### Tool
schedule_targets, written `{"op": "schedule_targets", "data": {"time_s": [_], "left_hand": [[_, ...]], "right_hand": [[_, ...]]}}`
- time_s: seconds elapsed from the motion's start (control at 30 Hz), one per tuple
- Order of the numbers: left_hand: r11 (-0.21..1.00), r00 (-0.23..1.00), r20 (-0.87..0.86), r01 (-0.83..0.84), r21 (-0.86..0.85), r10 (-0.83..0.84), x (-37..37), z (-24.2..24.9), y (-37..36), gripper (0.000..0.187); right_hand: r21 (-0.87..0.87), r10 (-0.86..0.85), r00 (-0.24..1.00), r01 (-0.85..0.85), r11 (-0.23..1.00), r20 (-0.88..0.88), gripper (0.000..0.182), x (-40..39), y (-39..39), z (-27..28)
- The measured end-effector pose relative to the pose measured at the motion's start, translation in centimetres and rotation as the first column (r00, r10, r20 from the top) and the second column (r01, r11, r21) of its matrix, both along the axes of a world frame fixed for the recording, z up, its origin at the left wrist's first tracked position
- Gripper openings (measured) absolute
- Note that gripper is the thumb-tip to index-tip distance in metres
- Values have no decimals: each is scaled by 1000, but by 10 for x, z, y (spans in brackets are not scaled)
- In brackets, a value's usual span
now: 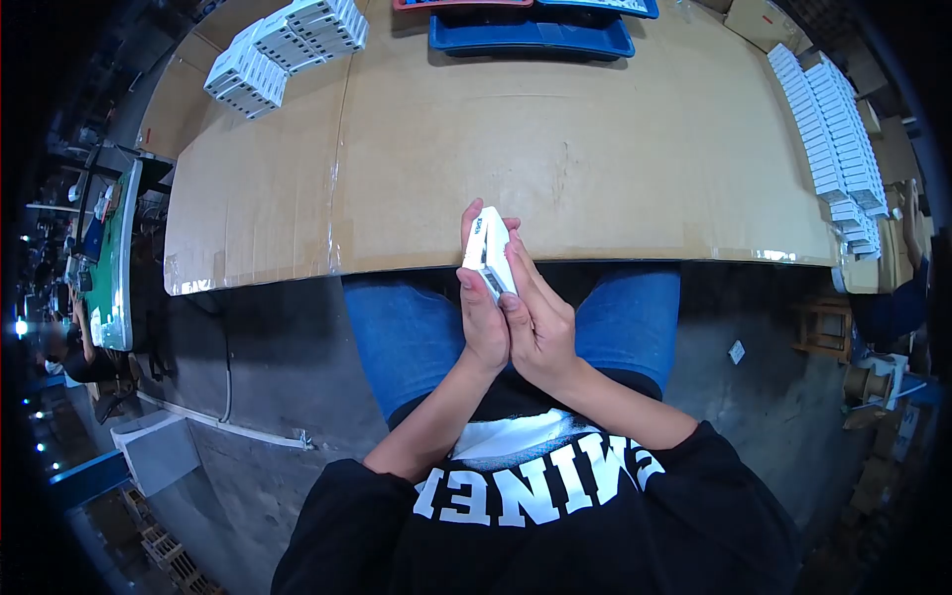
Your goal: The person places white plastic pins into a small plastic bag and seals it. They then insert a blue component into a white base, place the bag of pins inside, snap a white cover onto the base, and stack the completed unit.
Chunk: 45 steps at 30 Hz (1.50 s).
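A small white plastic casing (493,248) is held between both hands just over the table's near edge. One narrow face carries dark lettering, and a dark gap shows along it. My left hand (484,325) is closed on its left side, with the thumb low on the casing and fingers behind it. From the right, my right hand (542,329) presses against it, thumb near the bottom corner and fingers along the side. The palms nearly meet below it. What lies inside the casing is hidden.
The cardboard-covered table (456,149) spreads ahead. Stacks of white casings (288,50) stand at the far left, and more white stacks (828,139) line the right. A blue tray (531,38) sits at the back. Other people work at both sides; a wooden stool (823,327) stands right.
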<state>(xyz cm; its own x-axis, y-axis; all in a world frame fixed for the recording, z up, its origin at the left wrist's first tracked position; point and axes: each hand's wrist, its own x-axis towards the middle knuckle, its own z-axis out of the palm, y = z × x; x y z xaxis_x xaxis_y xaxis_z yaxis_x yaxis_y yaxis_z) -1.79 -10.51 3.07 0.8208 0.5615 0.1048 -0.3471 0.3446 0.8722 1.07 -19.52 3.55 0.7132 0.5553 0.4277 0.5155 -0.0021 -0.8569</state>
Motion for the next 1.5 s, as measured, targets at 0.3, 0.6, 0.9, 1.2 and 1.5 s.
{"op": "schedule_targets", "data": {"time_s": [0.3,0.6,0.9,1.2,1.5], "left_hand": [[995,999,-49,0,102,5,-3,7,6,108],[846,988,-78,-72,528,133,-5,-11,17,110],[698,916,164,-386,604,365,-2,-17,18,83],[735,916,159,-391,554,368,-4,-19,16,82],[826,989,-50,-89,556,140,-2,-21,16,117]], "right_hand": [[251,163,922,-75,965,-352,48,15,9,-3],[260,249,504,-50,964,-827,54,16,5,24],[278,277,703,-117,953,-655,53,-4,6,15],[222,230,790,-122,967,-568,48,-1,4,16],[105,276,646,-290,951,-712,63,42,-17,22]]}}
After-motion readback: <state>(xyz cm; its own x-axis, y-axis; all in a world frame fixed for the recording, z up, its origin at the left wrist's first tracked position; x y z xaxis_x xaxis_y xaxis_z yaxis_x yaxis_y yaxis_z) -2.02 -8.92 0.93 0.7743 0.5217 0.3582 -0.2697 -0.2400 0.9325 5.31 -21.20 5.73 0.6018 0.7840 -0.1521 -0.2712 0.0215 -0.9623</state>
